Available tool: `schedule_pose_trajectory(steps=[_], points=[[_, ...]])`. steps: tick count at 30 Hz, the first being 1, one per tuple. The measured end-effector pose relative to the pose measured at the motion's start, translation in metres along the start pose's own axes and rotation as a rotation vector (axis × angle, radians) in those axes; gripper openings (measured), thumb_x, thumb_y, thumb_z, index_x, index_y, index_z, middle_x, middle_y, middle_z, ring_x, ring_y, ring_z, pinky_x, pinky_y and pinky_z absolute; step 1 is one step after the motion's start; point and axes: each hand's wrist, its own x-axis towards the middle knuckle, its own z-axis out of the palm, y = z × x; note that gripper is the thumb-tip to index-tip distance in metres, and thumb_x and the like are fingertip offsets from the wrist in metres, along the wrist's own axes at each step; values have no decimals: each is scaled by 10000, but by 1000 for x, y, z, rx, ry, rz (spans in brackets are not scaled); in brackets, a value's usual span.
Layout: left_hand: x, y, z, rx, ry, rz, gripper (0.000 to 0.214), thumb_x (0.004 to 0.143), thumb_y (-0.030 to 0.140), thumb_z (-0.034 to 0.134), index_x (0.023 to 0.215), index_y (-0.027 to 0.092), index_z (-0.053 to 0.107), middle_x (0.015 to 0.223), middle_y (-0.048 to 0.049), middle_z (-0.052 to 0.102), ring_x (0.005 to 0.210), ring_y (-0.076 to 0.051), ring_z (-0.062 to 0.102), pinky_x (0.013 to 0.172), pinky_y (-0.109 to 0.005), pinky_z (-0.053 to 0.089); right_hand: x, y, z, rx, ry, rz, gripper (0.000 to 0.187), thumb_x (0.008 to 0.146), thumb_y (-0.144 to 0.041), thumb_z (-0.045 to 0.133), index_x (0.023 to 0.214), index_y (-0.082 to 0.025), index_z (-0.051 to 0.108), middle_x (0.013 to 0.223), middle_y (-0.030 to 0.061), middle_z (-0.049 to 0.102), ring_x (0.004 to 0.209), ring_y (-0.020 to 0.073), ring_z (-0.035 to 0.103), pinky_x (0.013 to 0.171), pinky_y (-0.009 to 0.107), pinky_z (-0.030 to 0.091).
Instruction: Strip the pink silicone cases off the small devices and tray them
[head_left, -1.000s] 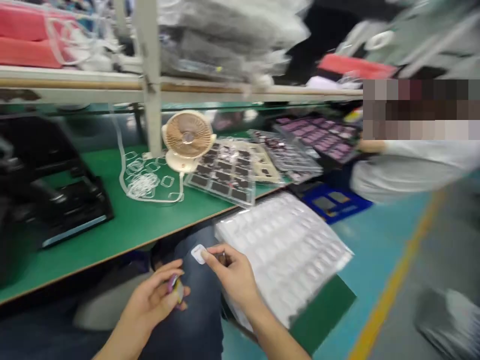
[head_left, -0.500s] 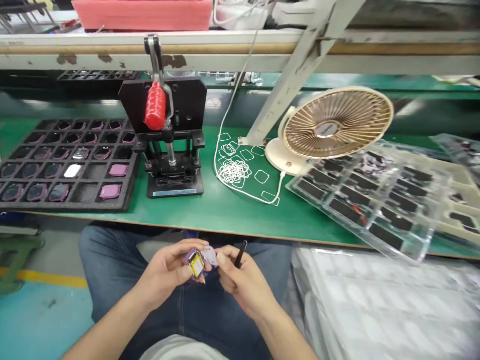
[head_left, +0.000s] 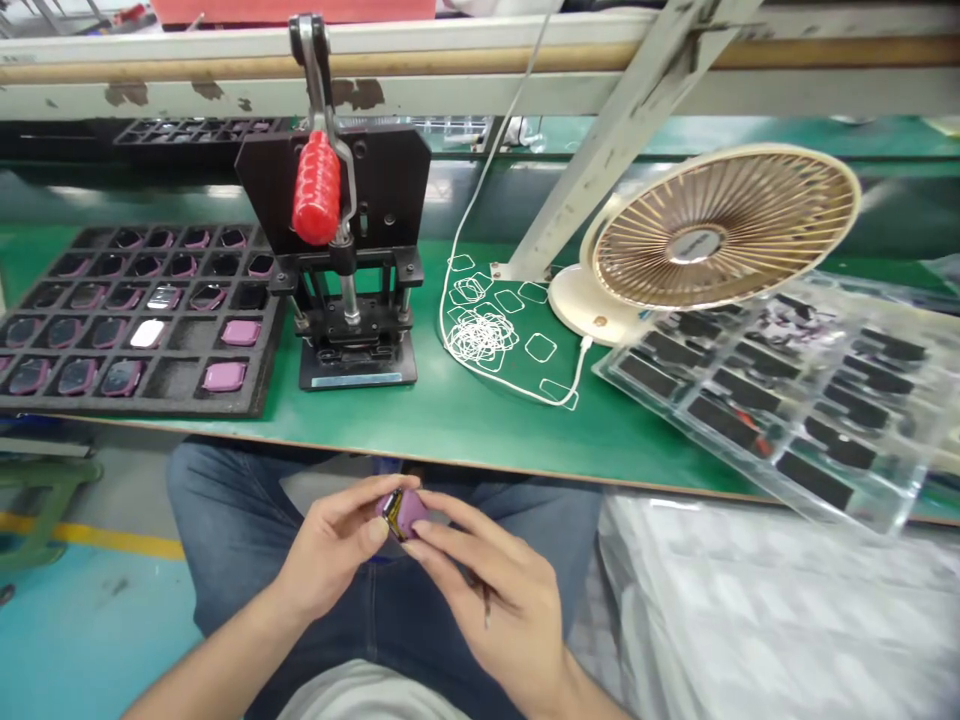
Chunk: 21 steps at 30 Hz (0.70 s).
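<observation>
Over my lap, my left hand (head_left: 337, 545) is closed around a small purple smartwatch case (head_left: 412, 511). Its yellow and black insides show at the edge beside my left thumb. From the other side my right hand (head_left: 499, 585) pinches the purple piece with thumb and fingertips. A thin dark pen-like tool (head_left: 487, 604) is tucked in the right hand, mostly hidden by the fingers. Both hands are below the front edge of the green bench (head_left: 450, 425).
A black foam tray (head_left: 180, 400) of purple watch cases lies left. Beside it stands a hand press (head_left: 352, 310) with a red handle. White ring gaskets (head_left: 480, 335), a cable, a fan (head_left: 694, 245) and clear part trays (head_left: 795, 400) are further right. White wrapped stacks (head_left: 757, 600) stand at lower right.
My right hand has turned and closed in on the watch case, its pen-like tool now folded into the palm. A pale translucent piece at its fingertips no longer shows. The view has shifted slightly.
</observation>
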Motion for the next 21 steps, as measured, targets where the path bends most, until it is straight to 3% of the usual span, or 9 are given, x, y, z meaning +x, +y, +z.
schedule_pose_trajectory(steps=[5,10,16,21], points=[[-4,-3,0,-10,32,30,568,906,231,854,1441,347,702,1423,-119,739,1303,-281,714,1115,-384,558,-4,3,7,-128,0,-97,233,928,-131,806,1115,-267,836,1228,76,811,937,214,831,697,257,669],[-5,-1,0,9,29,-10,481,882,246,875,1350,296,776,1426,-141,729,1289,-320,722,1119,-424,568,-5,6,7,-138,-33,-144,277,943,-101,779,1157,-271,823,1288,93,790,910,195,831,704,262,655],[-3,-1,0,71,31,48,461,856,270,899,1307,289,802,1414,-132,746,1298,-310,713,1118,-399,569,-5,10,8,-125,-12,-212,304,961,-84,749,1207,-255,801,1321,103,775,917,169,824,738,245,648],[-1,-2,-3,110,65,83,476,805,324,936,1266,288,823,1396,-127,751,1309,-326,694,1118,-434,574,-18,19,12,-216,-107,-292,525,961,-8,661,1435,-231,690,1498,167,659,1053,218,801,760,312,645]])
